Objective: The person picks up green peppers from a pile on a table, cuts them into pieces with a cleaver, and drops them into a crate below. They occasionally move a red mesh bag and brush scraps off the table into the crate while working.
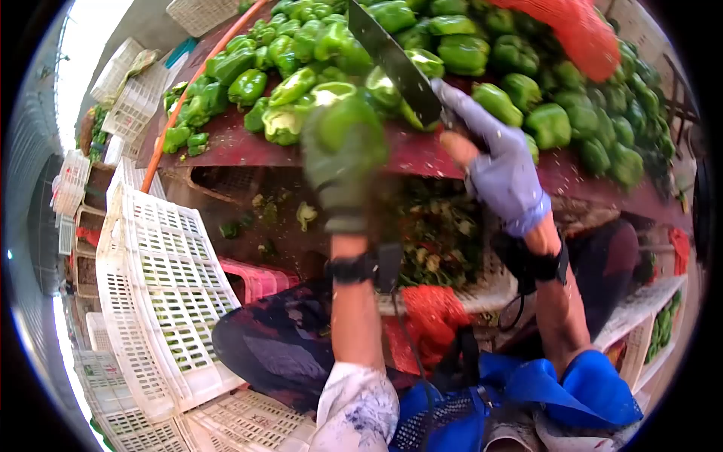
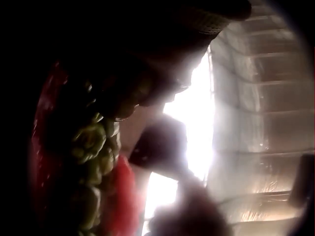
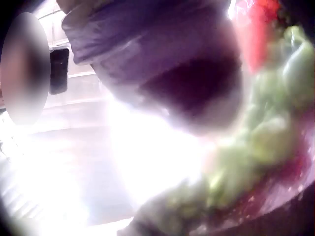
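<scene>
In the head view the left hand (image 1: 339, 169), in a dark glove and blurred, holds a green pepper (image 1: 348, 129) over the table's front edge. The right hand (image 1: 501, 154), in a pale purple glove with a bare thumb, grips a knife (image 1: 395, 64), its broad dark blade slanting up and left above the peppers. Cut peppers with pale insides (image 1: 285, 124) lie just beyond the left hand. The left wrist view is mostly dark; in the right wrist view the purple glove (image 3: 167, 64) hides what it holds.
Green peppers (image 1: 580, 117) are heaped across the dark red table (image 1: 233, 147), with a red net bag (image 1: 584, 34) on top. White plastic crates (image 1: 177, 286) stand at the left. Trimmings (image 1: 444, 233) lie in a container below the table edge, near a red net (image 1: 433, 316).
</scene>
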Action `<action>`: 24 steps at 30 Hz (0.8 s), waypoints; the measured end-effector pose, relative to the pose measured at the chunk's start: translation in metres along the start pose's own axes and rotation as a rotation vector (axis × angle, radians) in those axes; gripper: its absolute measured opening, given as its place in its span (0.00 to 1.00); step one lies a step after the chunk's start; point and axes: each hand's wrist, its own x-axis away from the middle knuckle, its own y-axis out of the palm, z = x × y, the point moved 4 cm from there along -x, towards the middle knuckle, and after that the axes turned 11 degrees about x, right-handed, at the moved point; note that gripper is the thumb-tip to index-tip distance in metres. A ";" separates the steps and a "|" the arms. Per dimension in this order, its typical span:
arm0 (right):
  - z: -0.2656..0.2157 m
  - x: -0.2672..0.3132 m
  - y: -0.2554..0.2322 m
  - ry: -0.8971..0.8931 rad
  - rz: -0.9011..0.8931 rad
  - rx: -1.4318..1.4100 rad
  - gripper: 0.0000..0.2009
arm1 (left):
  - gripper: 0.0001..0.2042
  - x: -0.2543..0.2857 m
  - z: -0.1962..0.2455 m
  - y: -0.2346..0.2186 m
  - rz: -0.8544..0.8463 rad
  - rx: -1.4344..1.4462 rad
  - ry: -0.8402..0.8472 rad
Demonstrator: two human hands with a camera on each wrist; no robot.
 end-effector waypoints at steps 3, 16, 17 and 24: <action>-0.002 0.012 -0.032 -0.118 0.039 0.098 0.25 | 0.16 0.018 -0.033 0.042 -0.037 -0.169 0.014; -0.006 0.034 -0.057 -0.307 0.062 0.185 0.24 | 0.10 0.042 -0.049 0.039 0.095 -0.123 -0.191; -0.008 0.031 -0.060 -0.344 0.082 0.233 0.24 | 0.10 0.041 -0.053 0.041 0.083 -0.125 -0.193; 0.028 0.031 -0.038 -0.223 -0.106 0.286 0.24 | 0.10 0.024 -0.068 0.039 0.031 -0.236 -0.113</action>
